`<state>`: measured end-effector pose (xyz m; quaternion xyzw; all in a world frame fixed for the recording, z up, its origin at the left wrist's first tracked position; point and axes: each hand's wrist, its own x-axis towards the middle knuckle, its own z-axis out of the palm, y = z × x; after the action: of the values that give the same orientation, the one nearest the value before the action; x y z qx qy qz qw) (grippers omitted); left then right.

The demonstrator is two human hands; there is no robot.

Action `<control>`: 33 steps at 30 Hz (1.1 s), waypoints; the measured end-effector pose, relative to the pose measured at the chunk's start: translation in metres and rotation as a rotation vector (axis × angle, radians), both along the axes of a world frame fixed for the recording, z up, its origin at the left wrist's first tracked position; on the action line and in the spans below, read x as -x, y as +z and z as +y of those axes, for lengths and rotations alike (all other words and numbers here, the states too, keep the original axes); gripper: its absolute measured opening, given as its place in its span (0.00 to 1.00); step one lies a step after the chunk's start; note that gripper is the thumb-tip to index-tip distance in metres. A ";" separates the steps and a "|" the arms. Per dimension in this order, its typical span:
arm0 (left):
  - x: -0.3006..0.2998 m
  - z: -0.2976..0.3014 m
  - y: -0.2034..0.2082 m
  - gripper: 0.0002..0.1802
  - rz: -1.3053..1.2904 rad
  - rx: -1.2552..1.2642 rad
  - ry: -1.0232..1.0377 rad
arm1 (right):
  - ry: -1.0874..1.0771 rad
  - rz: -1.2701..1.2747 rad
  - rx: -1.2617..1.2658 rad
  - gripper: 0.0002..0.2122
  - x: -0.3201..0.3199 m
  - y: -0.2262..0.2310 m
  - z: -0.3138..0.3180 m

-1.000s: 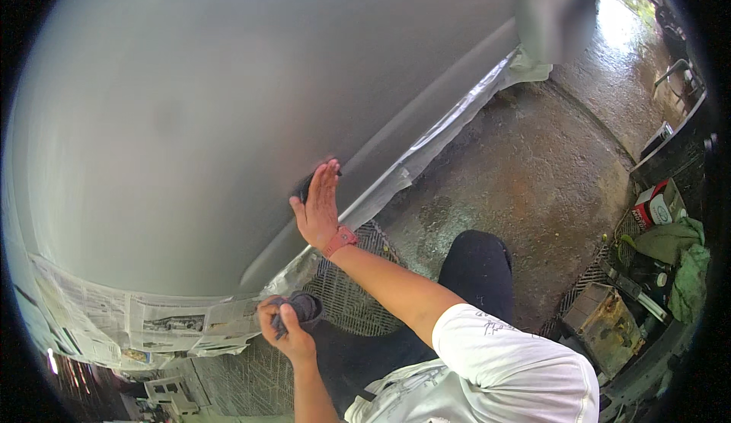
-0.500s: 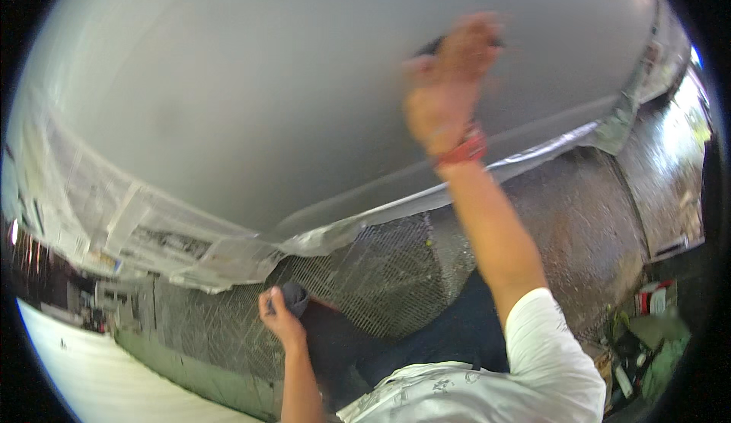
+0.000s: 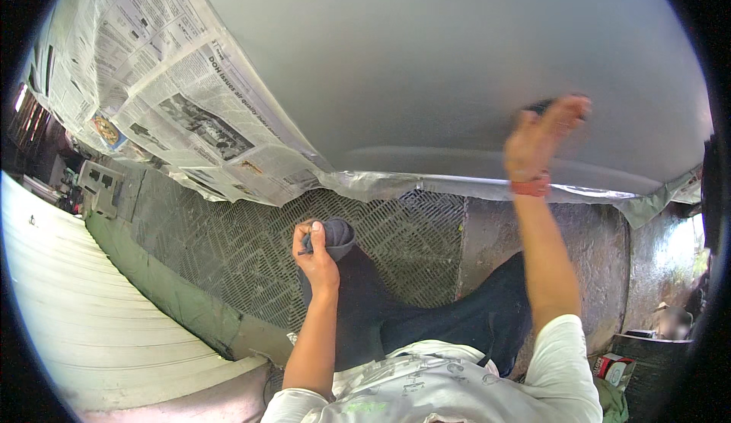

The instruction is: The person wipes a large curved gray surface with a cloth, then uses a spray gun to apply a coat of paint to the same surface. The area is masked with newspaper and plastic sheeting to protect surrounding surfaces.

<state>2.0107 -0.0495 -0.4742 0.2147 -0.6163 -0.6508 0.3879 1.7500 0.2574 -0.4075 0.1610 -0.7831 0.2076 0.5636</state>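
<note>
My right hand (image 3: 542, 140) lies over a dark pad (image 3: 539, 107) against a smooth grey vehicle body panel (image 3: 426, 73). The hand is slightly blurred, and its palm and fingers hide most of the pad. A red band circles that wrist. Low and to the left, above my knee, my left hand (image 3: 318, 259) is closed on a bunched dark grey cloth (image 3: 339, 237). Thumb and fingers pinch one side of it, and its rounded end sticks out to the right.
Newspaper masking (image 3: 183, 118) covers the area left of the panel, and a plastic strip (image 3: 365, 185) hangs along its lower edge. Below lie a patterned floor mat (image 3: 411, 248) and wet-looking concrete (image 3: 495, 233). A cream ribbed surface (image 3: 99, 332) stands lower left; a small box (image 3: 613, 370) sits lower right.
My view has swung, bringing more newspaper into sight. The right hand with the pad has moved right and lower along the panel. My left hand still holds the cloth.
</note>
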 end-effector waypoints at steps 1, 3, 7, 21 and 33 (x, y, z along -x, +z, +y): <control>0.001 0.000 0.000 0.15 -0.007 -0.013 -0.004 | 0.035 -0.001 -0.053 0.39 -0.005 -0.007 -0.044; 0.006 0.002 0.001 0.15 -0.017 -0.037 -0.018 | 0.185 -0.206 -0.269 0.41 -0.032 -0.019 -0.149; 0.020 0.016 0.003 0.14 -0.035 0.022 -0.095 | 0.140 -0.117 -0.799 0.41 -0.037 -0.062 -0.207; 0.007 0.001 -0.004 0.12 0.018 -0.018 -0.087 | 0.240 -0.244 -1.029 0.38 -0.041 -0.108 -0.180; 0.007 -0.010 -0.008 0.13 0.020 -0.036 -0.033 | 0.317 -0.209 -0.478 0.43 -0.035 0.003 -0.195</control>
<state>2.0038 -0.0593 -0.4825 0.2052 -0.6039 -0.6702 0.3794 1.7849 0.0622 -0.4050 0.3869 -0.8286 0.1182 0.3869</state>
